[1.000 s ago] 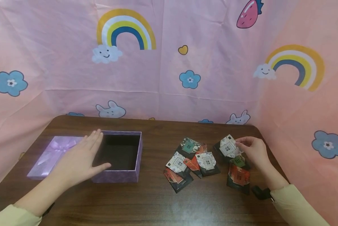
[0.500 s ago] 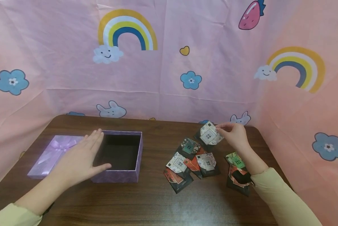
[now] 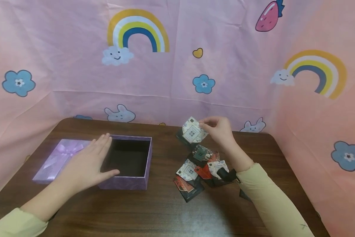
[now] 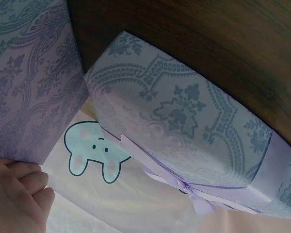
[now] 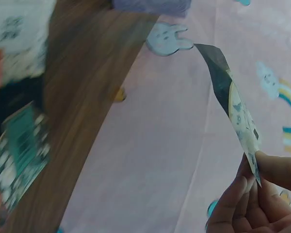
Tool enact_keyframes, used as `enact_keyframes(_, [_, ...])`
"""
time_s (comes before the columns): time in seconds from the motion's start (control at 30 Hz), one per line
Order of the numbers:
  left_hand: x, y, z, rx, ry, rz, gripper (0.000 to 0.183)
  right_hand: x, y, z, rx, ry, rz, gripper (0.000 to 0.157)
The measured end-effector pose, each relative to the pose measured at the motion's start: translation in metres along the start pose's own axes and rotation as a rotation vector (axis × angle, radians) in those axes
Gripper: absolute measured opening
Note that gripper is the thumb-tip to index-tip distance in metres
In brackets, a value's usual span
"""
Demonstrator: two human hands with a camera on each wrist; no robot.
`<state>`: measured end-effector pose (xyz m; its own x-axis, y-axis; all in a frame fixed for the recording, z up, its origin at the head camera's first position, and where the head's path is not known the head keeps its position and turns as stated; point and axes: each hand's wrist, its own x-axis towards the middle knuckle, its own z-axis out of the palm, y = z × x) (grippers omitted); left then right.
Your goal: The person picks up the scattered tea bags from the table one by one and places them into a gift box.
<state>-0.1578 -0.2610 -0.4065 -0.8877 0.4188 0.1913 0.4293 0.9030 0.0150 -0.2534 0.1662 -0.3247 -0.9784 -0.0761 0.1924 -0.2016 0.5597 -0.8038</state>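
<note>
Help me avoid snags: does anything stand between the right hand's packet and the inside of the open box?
Nothing visible except the box's right wall, which the packet must clear. The left hand is at the opposite side; the loose packets lie off that line.

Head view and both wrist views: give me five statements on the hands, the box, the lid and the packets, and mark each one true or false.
1. The right hand pinches a white-and-black packet. True.
2. That packet lies flat on the table. False: it is held up above the table.
3. The lid with the ribbon bow lies to the left of the open box. True.
4. The left hand also grips a packet. False: the left hand is at the left side of the box, thumb spread, with no packet.
5. Several other packets overlap on the table to the right of the box. True.
</note>
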Motion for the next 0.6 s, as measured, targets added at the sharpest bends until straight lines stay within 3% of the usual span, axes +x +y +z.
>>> enact_keyframes(0.23, [0.000, 0.001, -0.002, 0.005, 0.009, 0.000, 0.116, 0.006, -0.030, 0.030, 0.106, -0.057, -0.015, 0.017])
enact_keyframes(0.6, [-0.001, 0.004, -0.004, -0.007, -0.011, -0.028, 0.116, 0.011, -0.069, 0.084, 0.172, -0.166, -0.090, 0.012])
